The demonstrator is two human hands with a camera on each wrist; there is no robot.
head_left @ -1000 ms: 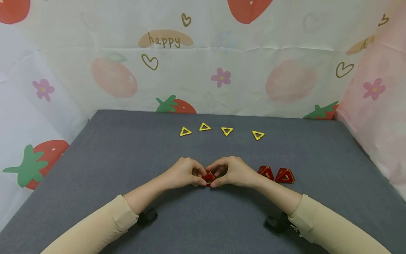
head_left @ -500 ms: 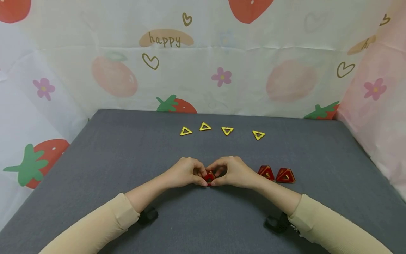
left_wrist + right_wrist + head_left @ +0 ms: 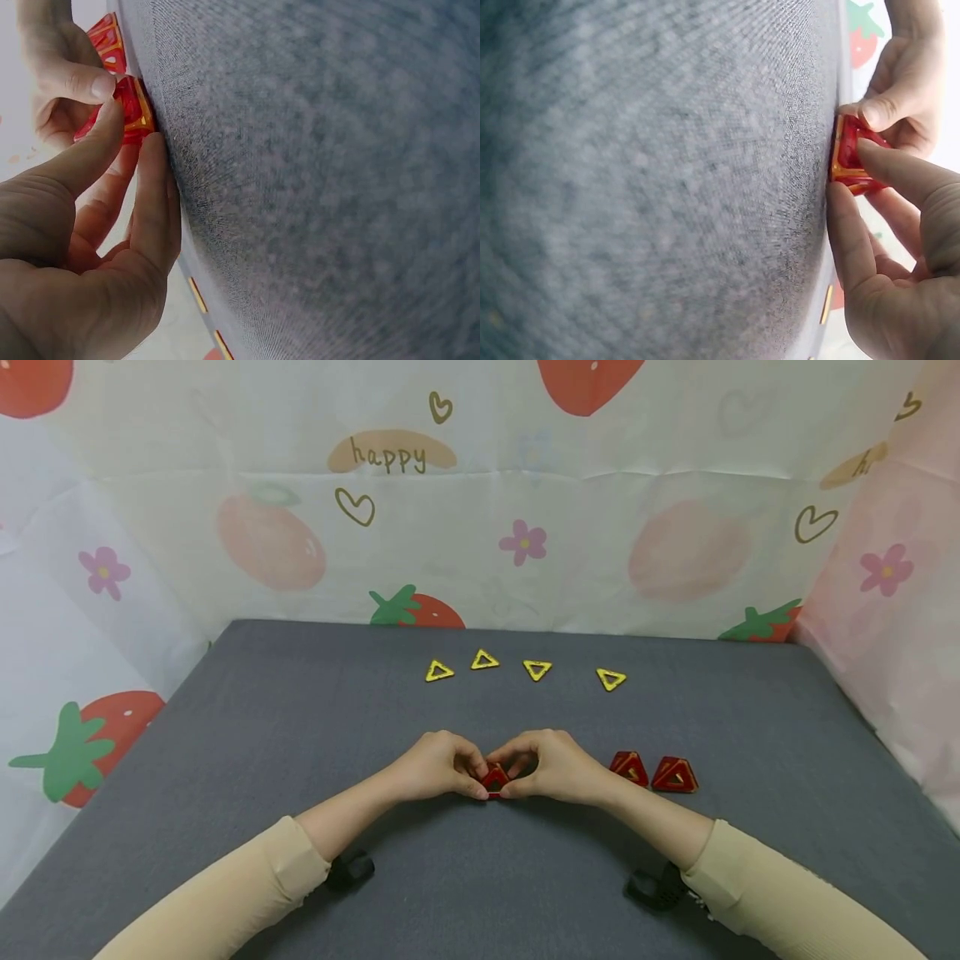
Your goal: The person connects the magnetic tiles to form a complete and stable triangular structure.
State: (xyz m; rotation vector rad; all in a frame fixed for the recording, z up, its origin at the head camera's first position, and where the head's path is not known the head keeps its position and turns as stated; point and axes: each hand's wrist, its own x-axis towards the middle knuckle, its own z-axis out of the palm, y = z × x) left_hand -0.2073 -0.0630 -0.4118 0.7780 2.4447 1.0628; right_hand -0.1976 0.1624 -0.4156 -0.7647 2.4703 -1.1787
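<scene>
Between my two hands a small red pyramid (image 3: 495,779) of triangular tiles with yellow-gold edges stands on the grey cloth. My left hand (image 3: 437,767) pinches its left side with thumb and fingers, while my right hand (image 3: 557,766) holds the right side the same way. The left wrist view shows thumbs of both hands on the near faces of the pyramid (image 3: 136,112) and fingers around behind it. From the right wrist, the pyramid (image 3: 847,150) appears low against the cloth, its far faces hidden by fingers.
Two more red pyramids, one (image 3: 628,767) beside the right wrist and another (image 3: 675,775) further right, stand on the grey table (image 3: 300,710). Several flat yellow triangles, among them one (image 3: 611,679) at right, lie in a row toward the back. A printed curtain (image 3: 450,543) closes off the rear.
</scene>
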